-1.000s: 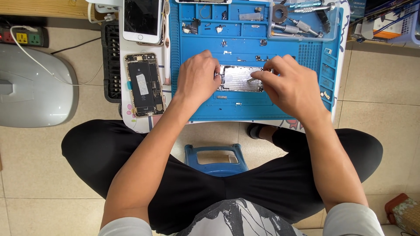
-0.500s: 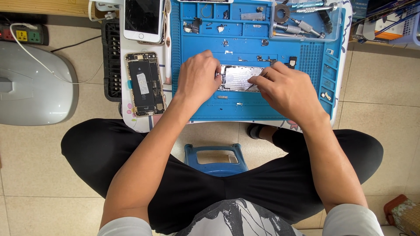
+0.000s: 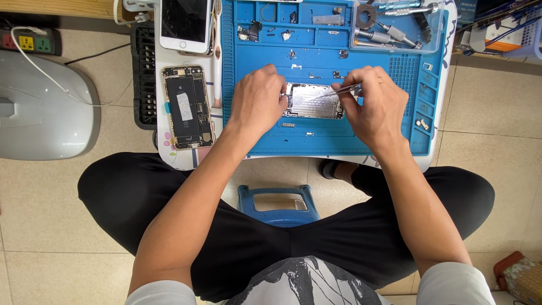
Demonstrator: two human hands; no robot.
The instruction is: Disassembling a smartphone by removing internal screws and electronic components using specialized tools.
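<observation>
A silver metal phone plate (image 3: 315,102) lies in the middle of the blue work mat (image 3: 333,141). My left hand (image 3: 257,100) rests on its left end and holds it down. My right hand (image 3: 377,107) is at its right end, pinching thin metal tweezers (image 3: 339,90) whose tips reach over the plate. Tiny screws and small parts lie scattered on the mat around the plate.
An opened phone body (image 3: 187,106) and a white phone (image 3: 185,22) with a cracked screen lie left of the mat. A clear tray of tools (image 3: 395,25) sits at the mat's far right. A grey device (image 3: 42,107), a power strip (image 3: 28,40) and a blue stool (image 3: 279,204) are nearby.
My right hand has lifted slightly and now shows the tweezers pointing left over the plate. My left hand has stayed on the plate's left end.
</observation>
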